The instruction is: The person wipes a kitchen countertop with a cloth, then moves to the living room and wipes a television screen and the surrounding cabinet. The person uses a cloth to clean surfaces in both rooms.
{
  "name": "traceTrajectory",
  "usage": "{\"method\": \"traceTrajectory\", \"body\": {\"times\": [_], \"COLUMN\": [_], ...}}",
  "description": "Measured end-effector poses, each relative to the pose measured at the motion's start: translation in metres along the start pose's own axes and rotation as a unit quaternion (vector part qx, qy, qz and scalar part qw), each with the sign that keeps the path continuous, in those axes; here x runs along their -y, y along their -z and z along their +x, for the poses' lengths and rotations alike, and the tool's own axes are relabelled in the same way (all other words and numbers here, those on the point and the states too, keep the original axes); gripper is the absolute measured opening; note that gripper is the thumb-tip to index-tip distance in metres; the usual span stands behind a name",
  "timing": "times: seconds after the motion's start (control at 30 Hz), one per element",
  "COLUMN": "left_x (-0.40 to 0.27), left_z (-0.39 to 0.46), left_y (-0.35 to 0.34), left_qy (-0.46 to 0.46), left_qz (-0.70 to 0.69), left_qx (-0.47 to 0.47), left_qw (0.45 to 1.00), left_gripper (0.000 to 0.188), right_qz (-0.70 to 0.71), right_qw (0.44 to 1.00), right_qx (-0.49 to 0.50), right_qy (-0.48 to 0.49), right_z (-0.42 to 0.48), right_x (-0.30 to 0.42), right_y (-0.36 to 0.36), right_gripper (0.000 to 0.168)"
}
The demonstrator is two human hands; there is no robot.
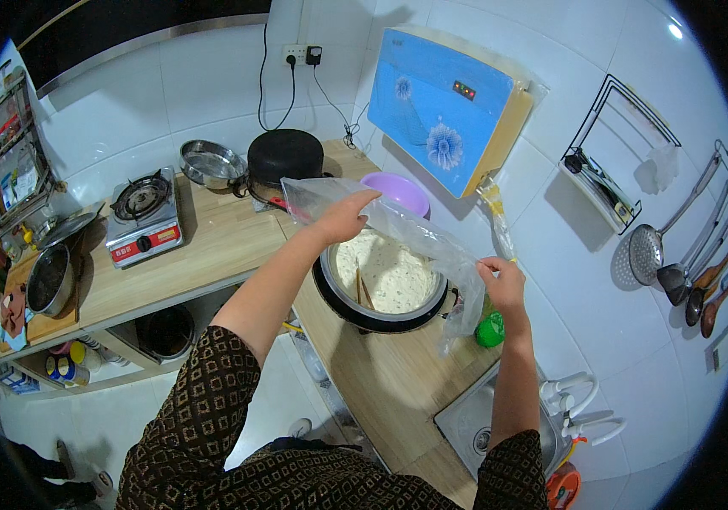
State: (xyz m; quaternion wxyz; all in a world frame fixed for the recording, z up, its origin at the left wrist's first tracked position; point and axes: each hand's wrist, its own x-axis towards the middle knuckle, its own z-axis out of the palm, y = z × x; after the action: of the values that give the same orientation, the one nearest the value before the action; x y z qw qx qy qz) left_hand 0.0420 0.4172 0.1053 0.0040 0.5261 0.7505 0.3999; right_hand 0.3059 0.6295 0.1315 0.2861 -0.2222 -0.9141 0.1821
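A round metal pot (338,307) stands on the wooden counter, filled with pale, speckled batter or dough (395,271). Two wooden chopsticks (364,290) stick out of that mixture. Clear plastic sheeting or a bag (415,228) stretches across the pot's far side. My left hand (346,217) lies at its left part, with the fingers over the plastic. At the right end my right hand (503,280) pinches the plastic between thumb and fingers, and the film hangs down below. A purple bowl (399,191) is partly hidden behind the sheeting.
Left of the pot are a black lidded pot (284,156), a steel pan (211,164) and a portable gas stove (145,217). A green object (490,329) lies beside my right wrist. The sink (466,427) is at the lower right. A person's legs (51,472) show at the lower left.
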Motion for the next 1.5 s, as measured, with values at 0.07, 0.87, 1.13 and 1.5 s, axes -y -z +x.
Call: {"method": "traceTrajectory", "body": {"times": [0.07,0.87,1.13,1.5], "left_x": [-0.001,0.018,0.016,0.019], "left_z": [-0.002,-0.039,-0.044,-0.050], "left_y": [0.001,-0.006,-0.005,-0.012], "left_qy": [0.004,0.025,0.052,0.056], "left_qz": [0.000,-0.013,-0.015,-0.021], "left_qx": [0.000,-0.004,0.001,0.010], "left_qw": [1.000,1.000,0.999,0.998], "left_gripper": [0.052,0.048,0.045,0.040], "right_qz": [0.006,0.010,0.049,0.143], "right_qw": [1.000,1.000,0.997,0.981], "right_qx": [-0.013,0.021,0.057,0.113], "right_qy": [0.011,0.011,-0.035,-0.069], "right_z": [-0.001,-0.009,-0.010,-0.005], "right_x": [0.001,0.006,0.005,-0.016], "right_y": [-0.002,-0.018,-0.017,-0.026], "right_gripper": [0.019,0.020,0.021,0.025]}}
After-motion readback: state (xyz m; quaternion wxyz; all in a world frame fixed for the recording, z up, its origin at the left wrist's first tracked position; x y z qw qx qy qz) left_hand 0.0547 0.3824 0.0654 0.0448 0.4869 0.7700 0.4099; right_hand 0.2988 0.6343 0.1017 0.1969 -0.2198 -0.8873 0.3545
